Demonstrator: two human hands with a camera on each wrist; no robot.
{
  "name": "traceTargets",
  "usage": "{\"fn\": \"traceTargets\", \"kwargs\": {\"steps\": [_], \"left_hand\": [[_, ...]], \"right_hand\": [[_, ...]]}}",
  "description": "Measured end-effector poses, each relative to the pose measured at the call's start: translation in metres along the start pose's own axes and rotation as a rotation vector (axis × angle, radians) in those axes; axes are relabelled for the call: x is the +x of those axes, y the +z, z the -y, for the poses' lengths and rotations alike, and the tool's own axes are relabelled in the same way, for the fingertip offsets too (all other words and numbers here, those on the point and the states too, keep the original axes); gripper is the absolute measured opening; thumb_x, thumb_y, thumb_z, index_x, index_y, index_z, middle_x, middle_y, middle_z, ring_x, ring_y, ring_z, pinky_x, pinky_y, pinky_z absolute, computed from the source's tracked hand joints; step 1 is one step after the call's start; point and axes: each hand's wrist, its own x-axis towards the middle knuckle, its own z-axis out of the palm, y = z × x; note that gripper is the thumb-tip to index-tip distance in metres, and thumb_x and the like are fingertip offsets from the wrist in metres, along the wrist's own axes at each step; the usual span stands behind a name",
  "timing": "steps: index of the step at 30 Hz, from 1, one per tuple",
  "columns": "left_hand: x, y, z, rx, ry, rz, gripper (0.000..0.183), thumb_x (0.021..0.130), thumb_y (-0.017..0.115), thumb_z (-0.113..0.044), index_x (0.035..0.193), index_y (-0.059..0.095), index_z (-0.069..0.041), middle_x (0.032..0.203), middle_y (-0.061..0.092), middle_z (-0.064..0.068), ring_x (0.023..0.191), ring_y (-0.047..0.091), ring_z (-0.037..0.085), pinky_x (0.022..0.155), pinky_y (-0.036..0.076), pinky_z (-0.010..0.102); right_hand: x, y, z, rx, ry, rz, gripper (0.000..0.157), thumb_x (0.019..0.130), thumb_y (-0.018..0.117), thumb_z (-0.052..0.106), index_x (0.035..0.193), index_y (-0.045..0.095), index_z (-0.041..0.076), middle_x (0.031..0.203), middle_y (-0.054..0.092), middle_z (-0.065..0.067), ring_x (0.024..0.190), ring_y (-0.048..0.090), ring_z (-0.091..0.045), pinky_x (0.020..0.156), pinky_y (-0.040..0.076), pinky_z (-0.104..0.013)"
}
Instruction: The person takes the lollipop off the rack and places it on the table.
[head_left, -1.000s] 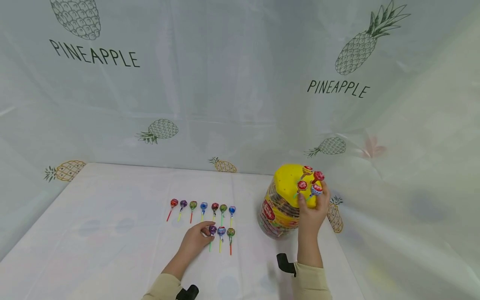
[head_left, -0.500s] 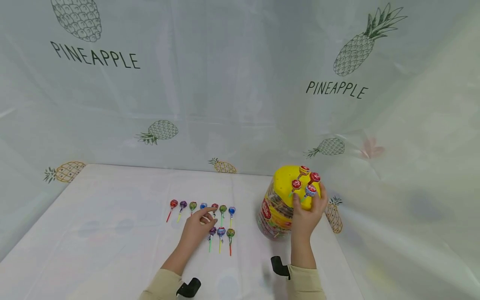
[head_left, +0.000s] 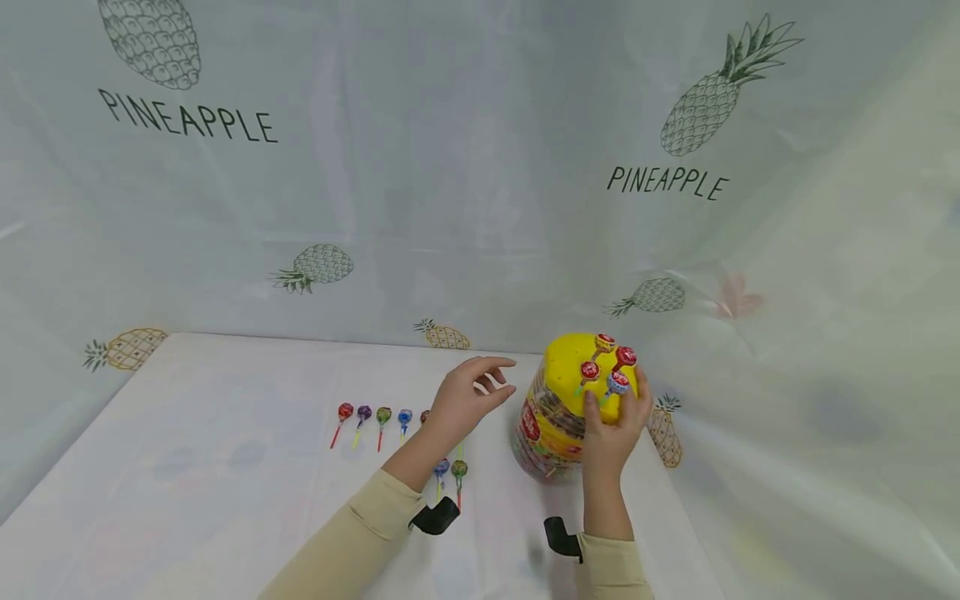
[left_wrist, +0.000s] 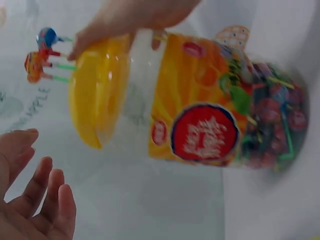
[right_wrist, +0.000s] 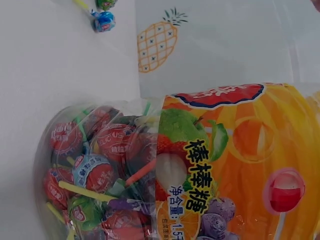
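Observation:
A clear candy jar with a yellow lid stands at the table's right side. Several wrapped lollipops stick up from holes in the lid. My right hand grips the lid's near right edge, its thumb in front and fingers round the far side. Left of the jar, my left hand hovers with fingers apart and bent a little, holding nothing. In the left wrist view, bare fingers show beside the lid. The right wrist view has the jar's fruit label and the lollipops inside.
A row of lollipops lies on the white table, partly covered by my left arm. Below that row, more lollipops show beside my sleeve. A pineapple-print sheet hangs behind the table.
My left hand has left the lower lollipop row, rising and moving right towards the jar. The right hand keeps its grip on the lid, which has turned or tilted slightly left.

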Motion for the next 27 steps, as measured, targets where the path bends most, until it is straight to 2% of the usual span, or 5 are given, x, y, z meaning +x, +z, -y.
{"fn": "traceTargets", "kwargs": {"steps": [10,14,17,22,27], "left_hand": [[0.024,0.019,-0.038,0.041,0.099,0.087,0.038,0.088,0.074,-0.021,0.125,0.066,-0.019,0.101,0.063,-0.003,0.082,0.06,0.01,0.072,0.052,0.023],[0.033,0.024,-0.047,0.011,0.091,0.127,0.038,0.09,0.073,-0.026,0.126,0.066,-0.024,0.105,0.063,-0.007,0.086,0.058,0.009,0.07,0.052,0.023],[0.042,0.027,-0.055,0.008,0.089,0.149,0.038,0.091,0.071,-0.029,0.128,0.064,-0.026,0.109,0.061,-0.009,0.092,0.057,0.01,0.073,0.052,0.024],[0.055,0.033,-0.066,-0.031,0.079,0.21,0.044,0.093,0.068,-0.032,0.135,0.058,-0.026,0.124,0.06,-0.006,0.111,0.054,0.015,0.087,0.051,0.033],[0.062,0.038,-0.073,-0.082,0.063,0.315,0.046,0.094,0.065,-0.036,0.139,0.054,-0.031,0.131,0.057,-0.006,0.118,0.052,0.016,0.091,0.05,0.037]], "right_hand": [[0.003,-0.012,0.003,-0.027,-0.003,0.128,0.042,0.09,0.068,0.003,0.129,0.055,-0.006,0.154,0.024,-0.013,0.133,0.034,-0.027,0.099,0.039,-0.016],[0.008,-0.02,0.002,-0.038,0.012,0.168,0.047,0.087,0.069,0.001,0.132,0.054,-0.004,0.154,0.025,-0.018,0.137,0.029,-0.031,0.108,0.035,-0.033],[0.016,-0.026,-0.003,-0.005,-0.056,0.215,0.05,0.082,0.07,-0.004,0.129,0.054,-0.004,0.152,0.025,-0.024,0.139,0.022,-0.034,0.112,0.028,-0.045],[0.032,-0.036,-0.011,0.058,-0.203,0.337,0.05,0.076,0.075,-0.009,0.121,0.053,-0.011,0.148,0.027,-0.033,0.14,0.022,-0.036,0.109,0.031,-0.028],[0.036,-0.042,-0.008,0.019,-0.084,0.378,0.051,0.074,0.075,-0.011,0.121,0.056,-0.014,0.149,0.03,-0.029,0.143,0.019,-0.036,0.112,0.027,-0.03]]}}
